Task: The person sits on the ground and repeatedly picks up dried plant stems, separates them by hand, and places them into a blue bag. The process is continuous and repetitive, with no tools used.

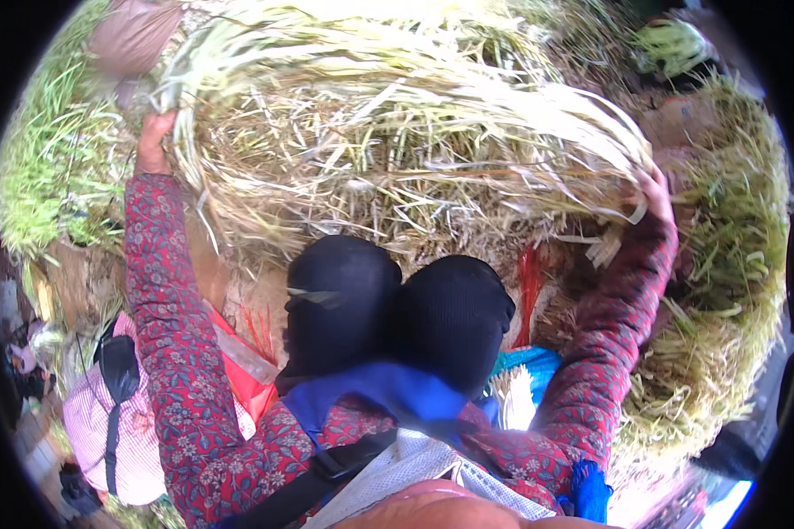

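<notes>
A long bundle of pale dried grass stalks [397,79] arches across the upper middle of the view, partly blurred. My left hand [156,135] grips its left end, with strands hanging below the fist. At the far right, my right hand [655,192] is closed around the other end, where loose blades curl past the fingers. Beneath the bundle lies a heap of loose straw [357,188], just in front of my black-covered knees [344,304]. Both arms are spread wide.
Greener grass [59,165] is heaped at left, and more cut grass [721,264] at right. Red plastic strings [530,294] lie beside my knees. A person in a checked shirt [116,430] is at lower left. Pinkish cloth [135,36] shows at upper left.
</notes>
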`<state>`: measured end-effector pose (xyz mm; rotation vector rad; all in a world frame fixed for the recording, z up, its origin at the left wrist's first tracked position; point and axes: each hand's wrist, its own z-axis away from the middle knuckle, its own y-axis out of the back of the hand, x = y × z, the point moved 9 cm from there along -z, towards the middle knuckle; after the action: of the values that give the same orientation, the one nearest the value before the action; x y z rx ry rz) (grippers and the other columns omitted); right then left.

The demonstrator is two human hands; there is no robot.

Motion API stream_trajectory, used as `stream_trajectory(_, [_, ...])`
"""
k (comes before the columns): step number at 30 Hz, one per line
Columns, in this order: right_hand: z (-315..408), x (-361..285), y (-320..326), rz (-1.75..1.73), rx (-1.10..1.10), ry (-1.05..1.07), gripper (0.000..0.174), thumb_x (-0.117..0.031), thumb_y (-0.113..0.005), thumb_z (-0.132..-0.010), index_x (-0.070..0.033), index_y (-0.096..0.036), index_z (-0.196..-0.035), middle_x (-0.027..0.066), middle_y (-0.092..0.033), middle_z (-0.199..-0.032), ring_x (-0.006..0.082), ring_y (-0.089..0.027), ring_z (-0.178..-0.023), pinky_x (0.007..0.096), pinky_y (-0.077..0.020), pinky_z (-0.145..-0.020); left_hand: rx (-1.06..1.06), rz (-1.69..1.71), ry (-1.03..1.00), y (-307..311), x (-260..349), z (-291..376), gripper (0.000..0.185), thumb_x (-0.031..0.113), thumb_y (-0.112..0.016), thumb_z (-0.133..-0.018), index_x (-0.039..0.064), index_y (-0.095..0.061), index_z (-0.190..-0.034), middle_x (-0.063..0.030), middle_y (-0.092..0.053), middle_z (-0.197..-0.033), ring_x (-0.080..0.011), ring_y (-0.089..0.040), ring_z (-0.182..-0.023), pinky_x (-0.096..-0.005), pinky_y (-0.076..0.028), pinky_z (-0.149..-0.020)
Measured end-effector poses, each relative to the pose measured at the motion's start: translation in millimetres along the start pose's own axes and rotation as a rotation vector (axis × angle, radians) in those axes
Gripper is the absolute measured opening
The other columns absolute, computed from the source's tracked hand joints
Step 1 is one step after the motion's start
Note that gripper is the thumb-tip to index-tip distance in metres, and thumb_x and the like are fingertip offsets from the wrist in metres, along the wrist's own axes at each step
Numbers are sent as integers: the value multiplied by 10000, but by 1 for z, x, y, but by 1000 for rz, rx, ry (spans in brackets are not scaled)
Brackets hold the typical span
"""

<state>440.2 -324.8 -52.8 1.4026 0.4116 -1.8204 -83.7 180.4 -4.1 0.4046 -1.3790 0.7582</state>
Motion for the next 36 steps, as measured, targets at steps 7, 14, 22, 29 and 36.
stream_trajectory(7, [2, 25, 95, -519, 466, 259, 408, -370, -528, -841, -21, -569, -1050, 120, -616, -994, 231, -615, -847, 355, -527, -717, 356, 142, -201, 108, 38, 25, 306, 177, -598, -824, -16, -583, -1062, -122, -644, -970, -215, -635, -856, -352, -523, -755])
stream_trajectory(14, [-95, 105, -73, 317, 261, 183, 260, -230, -589, -863, -40, -620, -1037, 10, -597, -783, 90, -497, -678, 247, -413, -593, 450, -921, 102, 70, -30, -20, 530, 293, -606, -839, 52, -411, -1270, -244, -469, -1231, -290, -549, -1069, -359, -456, -918])
stream_trajectory(22, [-59, 207, -87, 76, 388, -37, 309, -291, -585, -867, -38, -632, -1039, -13, -591, -797, 85, -470, -694, 251, -401, -640, 147, -1513, -163, -64, -222, 59, 380, 177, -652, -742, 100, -594, -1109, -153, -400, -1300, -357, -372, -1210, -478, -276, -1048])
stream_trajectory(29, [-18, 157, -74, -360, 625, 1, 304, -197, -624, -831, -20, -590, -1076, 62, -619, -930, 155, -570, -779, 313, -471, -682, 548, -1040, -80, -24, -185, 61, 444, 216, -651, -782, 115, -529, -1197, -120, -579, -1123, -270, -583, -971, -331, -442, -904])
stream_trajectory(36, [-22, 52, -49, -119, 563, 250, 308, -220, -592, -859, -21, -559, -1091, 71, -619, -965, 153, -573, -815, 295, -478, -717, 1036, -1144, 56, 50, -163, 37, 679, 329, -732, -680, 52, -443, -1229, -179, -531, -1139, -301, -506, -1063, -398, -400, -914])
